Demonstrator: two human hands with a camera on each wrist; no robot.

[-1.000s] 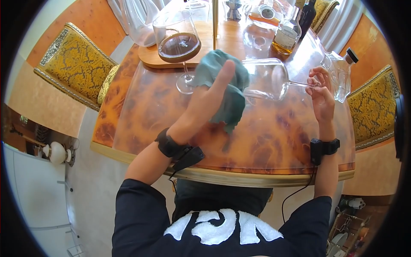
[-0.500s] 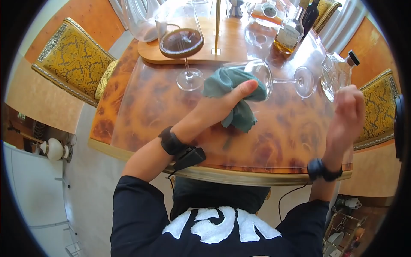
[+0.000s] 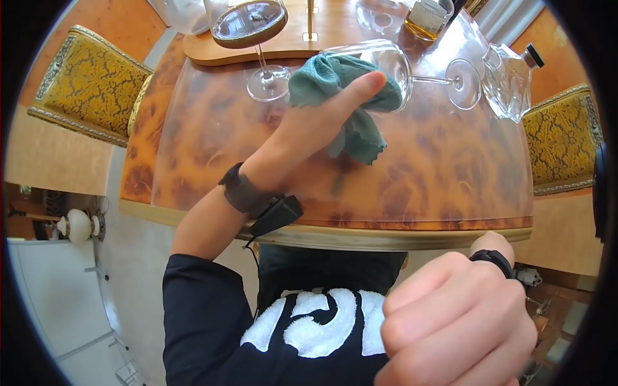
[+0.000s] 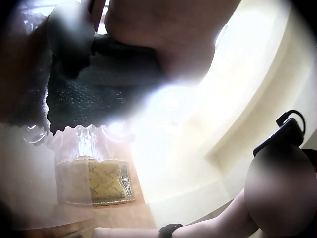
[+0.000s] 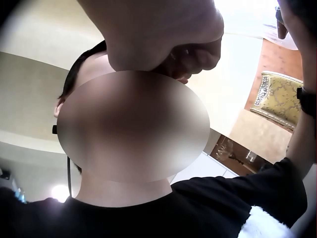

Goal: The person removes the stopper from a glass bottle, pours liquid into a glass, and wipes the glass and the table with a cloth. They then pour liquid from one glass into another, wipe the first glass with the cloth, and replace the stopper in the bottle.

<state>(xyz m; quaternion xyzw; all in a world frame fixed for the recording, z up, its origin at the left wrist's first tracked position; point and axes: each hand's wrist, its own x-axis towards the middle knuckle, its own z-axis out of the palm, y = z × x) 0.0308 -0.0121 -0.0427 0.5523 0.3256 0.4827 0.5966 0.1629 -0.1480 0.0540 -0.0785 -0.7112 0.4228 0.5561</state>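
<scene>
In the head view my left hand (image 3: 322, 122) grips a stemmed wine glass (image 3: 394, 61) through a bunched teal cloth (image 3: 322, 74). The glass lies on its side, its stem and round foot pointing right. Part of the bowl is hidden under the cloth, whose loose end hangs toward me. My right hand (image 3: 460, 315) is raised off the table, near the camera, with its fingers curled and nothing seen in them. In the right wrist view the same hand shows curled fingers (image 5: 195, 59) in front of the person's face.
A coupe-like glass of dark liquid (image 3: 251, 26) stands left, beside a wooden board (image 3: 219, 53). On the right are a clear glass decanter with a black stopper (image 3: 508, 80) and, farther back, a bottle of amber liquor (image 3: 428, 16). Patterned chairs (image 3: 84, 83) flank the table.
My right hand has let go of the glass's foot and come back and up toward the head, fingers curling. The left hand keeps the cloth and glass. The head view has tilted downward.
</scene>
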